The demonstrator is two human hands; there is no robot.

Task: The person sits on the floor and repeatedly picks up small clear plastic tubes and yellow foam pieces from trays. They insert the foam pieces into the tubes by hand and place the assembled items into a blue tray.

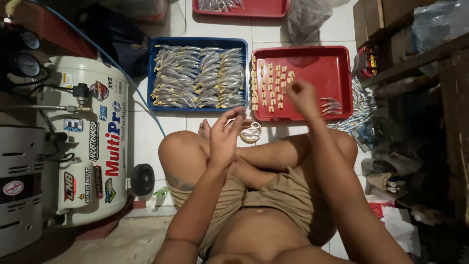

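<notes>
Head view: right hand [302, 95] reaches over the red tray [342, 63], fingers pinched, maybe on a small tan piece [279, 90]; can't tell. Pieces look light, stiff, best pinched by sides. Left hand [224, 139] spread, empty.

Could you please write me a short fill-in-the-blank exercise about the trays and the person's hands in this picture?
1. The small tan pieces lie in rows in the ___ tray.
2. The blue tray is full of ___ fish-shaped lures.
3. The person's ___ hand reaches over the red tray, while the other hand is raised above the knee.
4. The white air compressor stands on the person's ___ side.

Missing words: red; silvery; right; left
</notes>
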